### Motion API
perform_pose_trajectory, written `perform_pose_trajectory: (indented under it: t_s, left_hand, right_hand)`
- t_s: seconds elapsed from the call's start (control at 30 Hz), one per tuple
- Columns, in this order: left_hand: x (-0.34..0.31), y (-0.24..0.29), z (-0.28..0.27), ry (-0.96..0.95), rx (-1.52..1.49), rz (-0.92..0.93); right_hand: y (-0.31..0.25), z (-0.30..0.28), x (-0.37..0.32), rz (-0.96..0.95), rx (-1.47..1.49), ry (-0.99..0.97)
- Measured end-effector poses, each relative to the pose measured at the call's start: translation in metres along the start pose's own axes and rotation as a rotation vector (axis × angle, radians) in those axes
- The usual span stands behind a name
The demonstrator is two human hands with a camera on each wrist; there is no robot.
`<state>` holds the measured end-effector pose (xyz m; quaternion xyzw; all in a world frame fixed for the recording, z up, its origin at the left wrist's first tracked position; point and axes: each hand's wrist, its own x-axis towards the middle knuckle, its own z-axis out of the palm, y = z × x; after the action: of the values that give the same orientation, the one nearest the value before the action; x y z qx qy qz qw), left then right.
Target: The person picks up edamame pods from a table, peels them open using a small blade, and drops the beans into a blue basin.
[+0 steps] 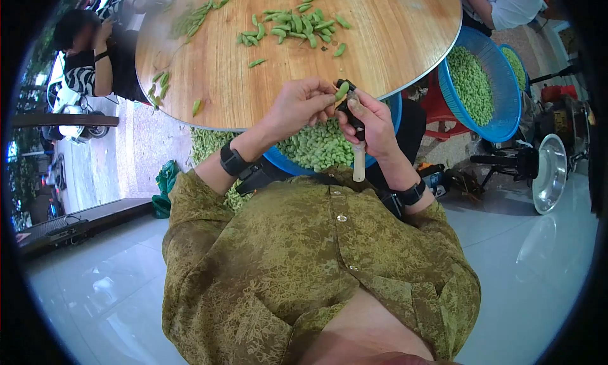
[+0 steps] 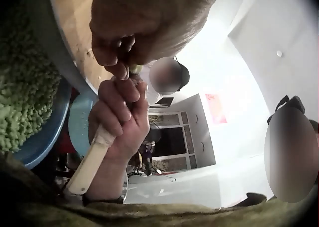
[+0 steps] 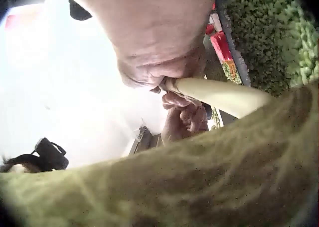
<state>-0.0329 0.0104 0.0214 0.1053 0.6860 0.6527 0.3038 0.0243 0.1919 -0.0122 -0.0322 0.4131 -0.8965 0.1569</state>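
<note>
My left hand [image 1: 300, 106] pinches a green pod [image 1: 342, 90] between thumb and fingers, above a blue basin near the table's edge. Right beside it, my right hand [image 1: 375, 125] curls round a tool with a black upper part and a pale handle [image 1: 359, 162] that points down toward my shirt. The pod's end meets the tool's upper part. In the left wrist view the pale handle [image 2: 90, 162] sticks out below my right hand [image 2: 119, 117]. The right wrist view shows the handle [image 3: 224, 95] too; the pod is hidden there.
Loose pods [image 1: 297, 24] lie on the round wooden table [image 1: 209, 80]. Shelled green beans [image 1: 316, 146] fill the basin under my hands. Another blue basket [image 1: 514, 112] of beans stands at the right, near a metal bowl [image 1: 550, 175]. A person [image 1: 82, 55] sits at the far left.
</note>
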Motion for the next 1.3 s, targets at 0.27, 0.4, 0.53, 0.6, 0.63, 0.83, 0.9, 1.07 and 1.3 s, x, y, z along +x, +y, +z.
perform_pose_trajectory:
  t_s: [0.27, 0.4, 0.53, 0.6, 0.63, 0.83, 0.9, 1.07, 1.3]
  left_hand:
    - [-0.012, -0.01, 0.002, 0.056, -0.018, 0.003]
    - [-0.014, -0.023, 0.006, 0.13, 0.098, 0.14]
    - [-0.015, -0.031, 0.011, 0.229, 0.264, 0.222]
    - [-0.015, -0.028, 0.011, 0.173, 0.131, 0.183]
    - [-0.014, -0.027, 0.011, 0.115, -0.001, 0.145]
    - [-0.007, -0.032, -0.002, -0.224, -0.583, -0.047]
    - [-0.008, -0.029, -0.001, -0.261, -0.68, -0.105]
    - [-0.011, -0.026, 0.002, -0.313, -0.763, -0.187]
    - [-0.021, -0.026, 0.019, 0.28, 0.856, 0.733]
  right_hand:
    - [0.006, 0.004, -0.004, 0.056, -0.007, -0.055]
    - [0.008, 0.006, -0.004, 0.06, -0.021, -0.036]
    - [0.012, 0.007, -0.003, 0.022, 0.004, -0.009]
    - [0.011, 0.005, -0.002, 0.03, 0.008, -0.019]
    - [0.009, 0.003, -0.003, 0.037, 0.009, -0.028]
    - [0.0, -0.003, -0.005, 0.183, 0.251, -0.083]
    - [0.003, -0.007, -0.006, 0.214, 0.313, -0.099]
    - [0.009, -0.015, -0.007, 0.278, 0.467, -0.136]
    - [0.011, -0.005, -0.005, 0.292, 0.515, -0.046]
